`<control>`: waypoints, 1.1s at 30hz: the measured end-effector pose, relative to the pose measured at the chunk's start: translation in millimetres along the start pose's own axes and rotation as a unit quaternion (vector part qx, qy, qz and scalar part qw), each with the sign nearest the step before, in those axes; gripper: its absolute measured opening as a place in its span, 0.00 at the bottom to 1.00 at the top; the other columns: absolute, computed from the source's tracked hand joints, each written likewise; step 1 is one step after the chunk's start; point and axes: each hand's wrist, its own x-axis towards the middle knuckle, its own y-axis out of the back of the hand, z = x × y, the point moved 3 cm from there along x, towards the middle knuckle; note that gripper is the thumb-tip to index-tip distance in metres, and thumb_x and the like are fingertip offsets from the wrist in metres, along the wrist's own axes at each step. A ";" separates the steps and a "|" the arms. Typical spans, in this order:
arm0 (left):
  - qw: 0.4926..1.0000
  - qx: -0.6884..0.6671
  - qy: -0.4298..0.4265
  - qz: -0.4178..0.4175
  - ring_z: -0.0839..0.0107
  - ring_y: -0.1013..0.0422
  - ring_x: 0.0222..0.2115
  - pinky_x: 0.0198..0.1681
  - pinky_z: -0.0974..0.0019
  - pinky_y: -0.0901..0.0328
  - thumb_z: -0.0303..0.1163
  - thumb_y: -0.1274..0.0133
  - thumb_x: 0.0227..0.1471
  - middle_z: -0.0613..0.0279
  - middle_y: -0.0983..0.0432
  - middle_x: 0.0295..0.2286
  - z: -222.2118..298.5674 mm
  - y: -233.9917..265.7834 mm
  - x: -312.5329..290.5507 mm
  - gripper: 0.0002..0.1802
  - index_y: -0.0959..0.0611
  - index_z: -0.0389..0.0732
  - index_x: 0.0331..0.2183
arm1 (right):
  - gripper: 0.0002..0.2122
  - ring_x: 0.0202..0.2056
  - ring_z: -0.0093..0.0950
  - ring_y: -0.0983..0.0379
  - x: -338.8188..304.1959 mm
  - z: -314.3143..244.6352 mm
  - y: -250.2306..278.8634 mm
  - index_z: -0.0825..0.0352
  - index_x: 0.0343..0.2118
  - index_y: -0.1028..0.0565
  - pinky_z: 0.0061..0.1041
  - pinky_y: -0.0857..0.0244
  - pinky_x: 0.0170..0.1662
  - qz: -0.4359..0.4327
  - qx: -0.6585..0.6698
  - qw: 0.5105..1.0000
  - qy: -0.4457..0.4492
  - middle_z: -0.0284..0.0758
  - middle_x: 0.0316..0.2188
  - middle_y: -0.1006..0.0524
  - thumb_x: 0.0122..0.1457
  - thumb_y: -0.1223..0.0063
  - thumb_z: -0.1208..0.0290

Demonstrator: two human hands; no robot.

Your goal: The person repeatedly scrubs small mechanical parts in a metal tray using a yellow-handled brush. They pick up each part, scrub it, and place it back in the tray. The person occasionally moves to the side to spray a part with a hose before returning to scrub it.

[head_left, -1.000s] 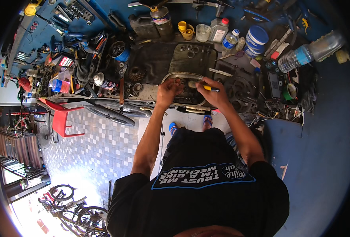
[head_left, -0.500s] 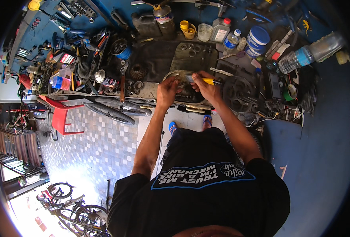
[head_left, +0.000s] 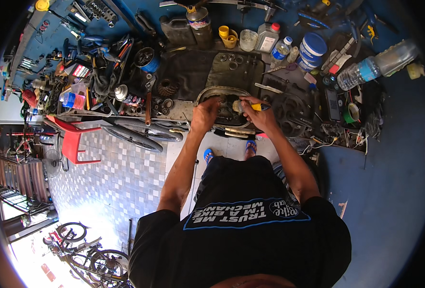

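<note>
My right hand [head_left: 259, 116] is closed round a paintbrush with a yellow handle [head_left: 257, 107]. The brush's pale bristles point left, over a grimy oval basin [head_left: 222, 89] at the bench's front edge. Facing it, my left hand [head_left: 205, 116] has its fingers curled in at the basin's left side. Whatever those fingers pinch is too small and dark to name. Inside the basin the contents look dark and wet. Right of my right hand lies a dark crankset with chainrings [head_left: 289, 113].
A cassette [head_left: 167, 87], a wooden-handled hammer [head_left: 148, 115] and a spray can [head_left: 126, 93] lie to the left. Behind stand a grey bottle [head_left: 268, 37] and blue-white tubs [head_left: 312, 50]. Bearing rings [head_left: 231, 58] rest on a dark mat. A bicycle wheel [head_left: 135, 134] sits below the bench edge.
Both hands have gone lower, into the basin. The brush has turned so its bristles dip toward the middle of the basin, and more of the basin's far rim shows.
</note>
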 end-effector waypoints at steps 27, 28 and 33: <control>0.922 -0.371 0.051 0.094 0.69 0.20 0.42 0.48 0.67 0.22 0.26 0.48 0.67 0.53 0.17 0.45 6.8 -8.4 6.9 0.20 0.24 0.29 0.57 | 0.17 0.23 0.23 0.26 19.3 -51.8 -37.1 0.64 0.30 0.24 0.26 0.33 0.29 0.089 0.095 0.991 0.031 0.30 0.21 0.23 0.69 0.46 0.54; 0.921 -0.374 0.048 0.103 0.69 0.20 0.42 0.47 0.67 0.22 0.26 0.48 0.67 0.53 0.17 0.45 7.2 -7.7 6.8 0.20 0.24 0.29 0.57 | 0.17 0.23 0.22 0.27 22.3 -43.0 -37.4 0.64 0.31 0.23 0.27 0.34 0.29 0.085 0.058 0.995 0.020 0.30 0.20 0.23 0.69 0.46 0.54; 0.946 -0.303 0.065 0.092 0.70 0.20 0.41 0.44 0.66 0.22 0.28 0.47 0.67 0.50 0.17 0.44 3.9 6.2 10.1 0.21 0.24 0.29 0.57 | 0.16 0.24 0.29 0.25 0.9 -47.9 -32.9 0.67 0.33 0.22 0.30 0.32 0.31 0.015 -0.074 0.990 0.123 0.37 0.22 0.23 0.67 0.43 0.56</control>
